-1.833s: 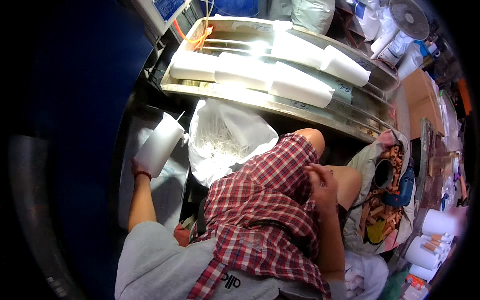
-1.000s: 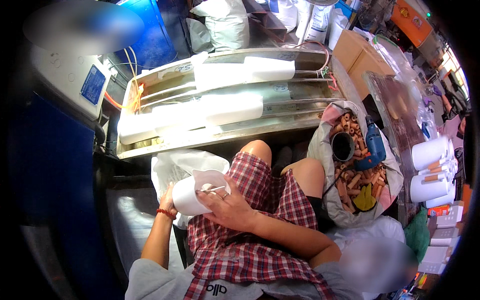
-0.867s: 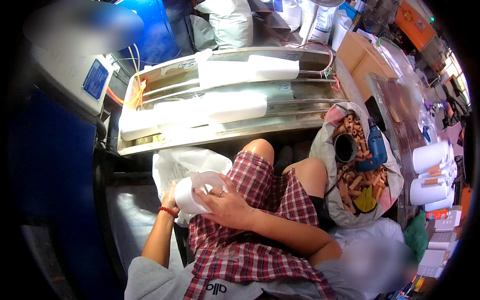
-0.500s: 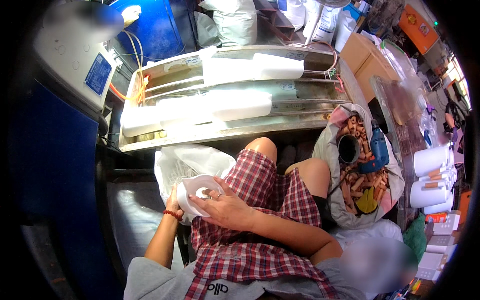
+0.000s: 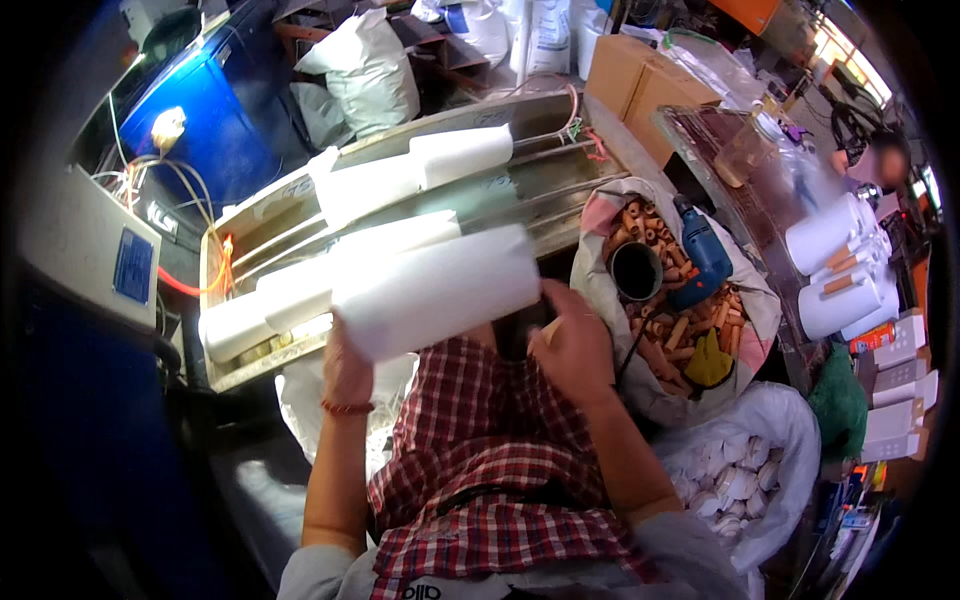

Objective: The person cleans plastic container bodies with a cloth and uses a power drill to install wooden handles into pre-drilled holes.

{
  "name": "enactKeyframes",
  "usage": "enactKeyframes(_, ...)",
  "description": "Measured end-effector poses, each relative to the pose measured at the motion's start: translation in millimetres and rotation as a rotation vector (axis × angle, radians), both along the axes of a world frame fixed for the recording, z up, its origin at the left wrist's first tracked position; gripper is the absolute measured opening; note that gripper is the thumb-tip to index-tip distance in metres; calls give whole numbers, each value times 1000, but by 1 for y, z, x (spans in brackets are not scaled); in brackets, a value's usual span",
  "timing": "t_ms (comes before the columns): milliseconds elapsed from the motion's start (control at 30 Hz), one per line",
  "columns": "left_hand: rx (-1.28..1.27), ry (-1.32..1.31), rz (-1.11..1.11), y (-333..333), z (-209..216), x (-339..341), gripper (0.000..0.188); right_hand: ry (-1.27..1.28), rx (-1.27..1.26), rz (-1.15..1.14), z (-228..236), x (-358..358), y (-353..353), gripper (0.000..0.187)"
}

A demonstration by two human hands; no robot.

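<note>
A wide white roll (image 5: 435,290) is held tilted in front of me, over the near side of a long wooden trough (image 5: 290,368). My left hand (image 5: 348,368) grips it by its left end, fingers partly hidden behind it. Near the roll's right end, my right hand (image 5: 578,345) is curled and smeared by motion. A short tan tube (image 5: 549,332) seems to show between its thumb and fingers. More white rolls (image 5: 462,157) lie in the trough, along metal rods (image 5: 545,217). Below my left hand stands a white bag (image 5: 300,405) with pale scraps inside.
To the right, an open sack (image 5: 755,350) holds short brown tubes (image 5: 680,328), a blue power drill (image 5: 703,255), a dark cup (image 5: 636,271) and a yellow glove (image 5: 708,358). Nearer, a clear bag (image 5: 795,440) contains white pieces. Finished-looking white rolls (image 5: 830,305) stand at far right. A cardboard box (image 5: 640,85) is behind.
The white roll has been raised from my lap and turned from end-on to lengthwise. My right hand has moved right, off its end. My view has shifted to the right.
</note>
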State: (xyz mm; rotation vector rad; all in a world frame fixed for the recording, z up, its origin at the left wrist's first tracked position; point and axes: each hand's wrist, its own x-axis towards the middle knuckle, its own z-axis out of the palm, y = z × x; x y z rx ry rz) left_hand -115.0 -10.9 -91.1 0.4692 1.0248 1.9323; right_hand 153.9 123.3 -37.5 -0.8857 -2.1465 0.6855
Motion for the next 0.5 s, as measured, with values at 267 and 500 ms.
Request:
enactKeyframes(267, -7, 101, -127, 232, -14, 46, 42, -413, 69, -650, -41, 187, 50, 52)
enactKeyframes(500, -75, 2, -5, 323, -81, 14, 42, -478, -268, -753, -71, 238, 38, 59)
